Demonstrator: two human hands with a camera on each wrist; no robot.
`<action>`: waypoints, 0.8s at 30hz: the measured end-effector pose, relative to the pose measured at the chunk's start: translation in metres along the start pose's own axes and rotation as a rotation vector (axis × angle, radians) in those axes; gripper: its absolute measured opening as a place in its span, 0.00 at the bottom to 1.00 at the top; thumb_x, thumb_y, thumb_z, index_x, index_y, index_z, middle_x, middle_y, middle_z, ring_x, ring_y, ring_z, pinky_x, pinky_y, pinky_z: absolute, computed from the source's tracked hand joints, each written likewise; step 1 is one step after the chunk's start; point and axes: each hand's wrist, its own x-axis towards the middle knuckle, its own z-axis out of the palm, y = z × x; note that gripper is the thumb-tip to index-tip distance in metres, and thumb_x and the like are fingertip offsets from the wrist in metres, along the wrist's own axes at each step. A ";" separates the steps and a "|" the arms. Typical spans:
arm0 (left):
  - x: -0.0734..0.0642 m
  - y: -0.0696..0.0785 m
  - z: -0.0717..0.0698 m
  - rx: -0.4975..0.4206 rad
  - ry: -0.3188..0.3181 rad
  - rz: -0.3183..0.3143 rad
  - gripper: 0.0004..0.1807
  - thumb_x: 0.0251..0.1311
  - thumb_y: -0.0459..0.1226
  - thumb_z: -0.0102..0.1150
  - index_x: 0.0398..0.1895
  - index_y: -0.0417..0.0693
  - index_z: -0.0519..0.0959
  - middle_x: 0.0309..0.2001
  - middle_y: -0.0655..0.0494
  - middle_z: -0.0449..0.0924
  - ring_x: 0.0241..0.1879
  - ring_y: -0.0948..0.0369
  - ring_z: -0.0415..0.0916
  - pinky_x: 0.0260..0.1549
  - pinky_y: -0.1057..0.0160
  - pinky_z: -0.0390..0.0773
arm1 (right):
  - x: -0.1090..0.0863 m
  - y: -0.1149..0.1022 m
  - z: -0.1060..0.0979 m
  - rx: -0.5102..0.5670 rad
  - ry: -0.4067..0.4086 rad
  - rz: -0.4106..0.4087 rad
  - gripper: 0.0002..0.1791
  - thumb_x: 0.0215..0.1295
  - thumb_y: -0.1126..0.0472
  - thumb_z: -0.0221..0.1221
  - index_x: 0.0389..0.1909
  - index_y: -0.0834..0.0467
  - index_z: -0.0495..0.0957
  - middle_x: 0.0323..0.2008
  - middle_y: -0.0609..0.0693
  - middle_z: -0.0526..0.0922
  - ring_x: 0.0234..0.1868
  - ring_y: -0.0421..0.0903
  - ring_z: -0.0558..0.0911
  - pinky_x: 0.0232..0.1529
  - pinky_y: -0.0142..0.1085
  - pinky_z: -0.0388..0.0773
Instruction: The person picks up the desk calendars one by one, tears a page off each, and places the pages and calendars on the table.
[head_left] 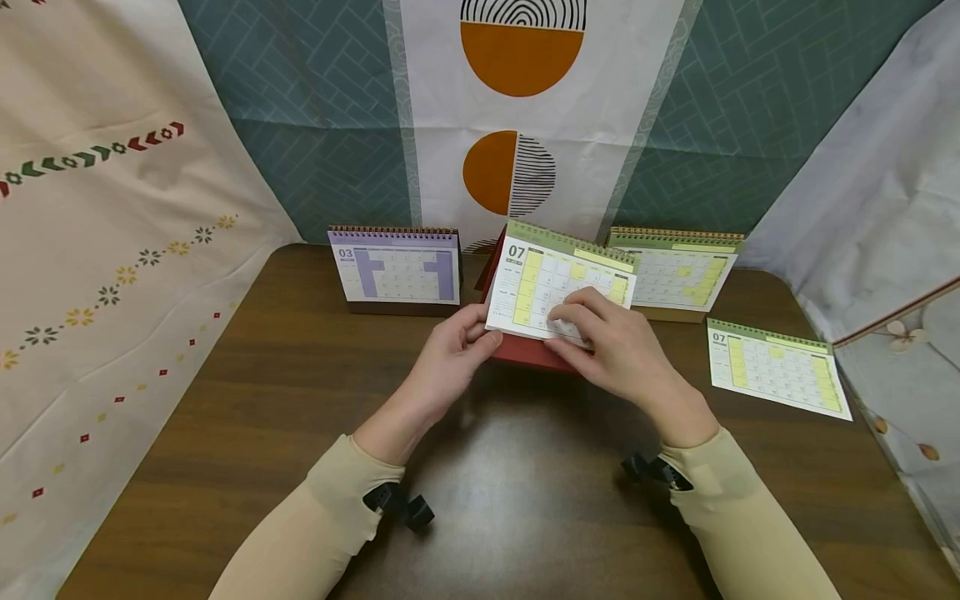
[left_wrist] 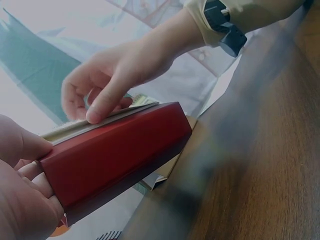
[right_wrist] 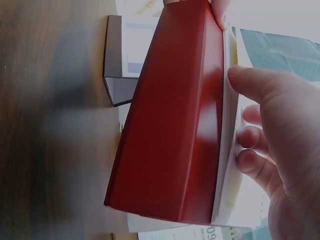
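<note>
A desk calendar with a red stand (head_left: 532,352) is held up in front of me, tilted, showing a green and yellow 07 page (head_left: 551,283). My left hand (head_left: 453,346) grips its lower left corner, thumb at the front and fingers tucked under the red base (left_wrist: 120,155). At the lower right of the page is my right hand (head_left: 618,342), its thumb on the bottom edge of the pages (right_wrist: 231,110) and its bent fingers against the page front. In the right wrist view the page bulges slightly away from the red stand.
Behind to the left stands a purple 03 desk calendar (head_left: 401,271). A green and yellow calendar (head_left: 678,271) stands behind to the right. Flat on the wooden table (head_left: 225,433) at the right lies a loose 07 calendar sheet (head_left: 780,371). Patterned cloths (head_left: 315,125) hang around the table.
</note>
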 end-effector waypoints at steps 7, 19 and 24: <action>-0.001 0.000 0.000 0.014 -0.015 0.004 0.19 0.82 0.27 0.55 0.71 0.37 0.76 0.61 0.44 0.88 0.52 0.57 0.85 0.59 0.60 0.81 | 0.009 -0.008 0.000 0.029 -0.106 -0.061 0.38 0.69 0.67 0.67 0.79 0.45 0.75 0.54 0.51 0.80 0.30 0.44 0.71 0.27 0.39 0.71; -0.002 -0.002 -0.002 0.095 -0.059 0.028 0.17 0.83 0.31 0.55 0.70 0.43 0.78 0.59 0.49 0.90 0.49 0.56 0.87 0.61 0.51 0.81 | 0.030 -0.015 -0.001 0.006 -0.240 -0.131 0.47 0.60 0.73 0.60 0.79 0.36 0.74 0.49 0.50 0.70 0.23 0.42 0.64 0.24 0.37 0.66; -0.001 -0.004 -0.001 0.086 -0.052 0.019 0.16 0.83 0.29 0.55 0.68 0.40 0.78 0.57 0.47 0.90 0.48 0.57 0.87 0.62 0.42 0.79 | 0.031 -0.015 0.001 0.028 -0.263 -0.110 0.43 0.61 0.73 0.63 0.77 0.41 0.75 0.53 0.52 0.73 0.24 0.43 0.67 0.25 0.38 0.69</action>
